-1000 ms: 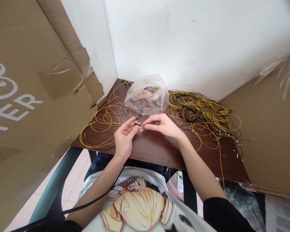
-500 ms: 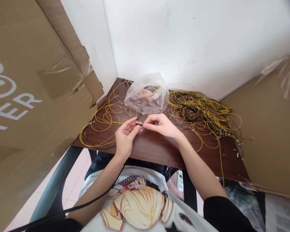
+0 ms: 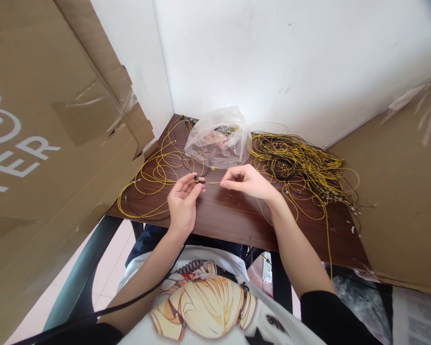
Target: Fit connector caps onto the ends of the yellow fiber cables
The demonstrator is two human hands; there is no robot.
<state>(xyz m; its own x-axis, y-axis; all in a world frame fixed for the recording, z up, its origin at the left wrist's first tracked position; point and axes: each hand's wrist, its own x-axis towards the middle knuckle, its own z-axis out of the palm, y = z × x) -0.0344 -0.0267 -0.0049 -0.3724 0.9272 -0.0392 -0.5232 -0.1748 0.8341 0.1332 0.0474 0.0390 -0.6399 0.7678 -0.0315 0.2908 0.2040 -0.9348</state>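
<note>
My left hand [image 3: 184, 200] is closed, pinching a small black-and-yellow connector [image 3: 198, 179] between thumb and fingers. From its right side a thin yellow wire [image 3: 212, 182] runs straight across to my right hand [image 3: 247, 182]. That hand is closed too, with thumb and forefinger pinched on the wire. Both hands are raised over the front half of the brown table [image 3: 222, 218], a short gap apart. Just behind them stands a crumpled clear plastic bag [image 3: 219, 139] with small black and yellow parts inside. The exact shape of the connector is partly covered by my fingers.
A large tangle of yellow and black wires [image 3: 301, 163] lies on the right of the table. Looser yellow wire loops [image 3: 158, 167] spread over the left. Cardboard boxes [image 3: 75, 96] flank the left and right sides, and a white wall [image 3: 273, 57] closes off the back.
My right hand has moved a little to the right and my left hand slightly left. A stretch of yellow wire now shows between them, where they were nearly touching before.
</note>
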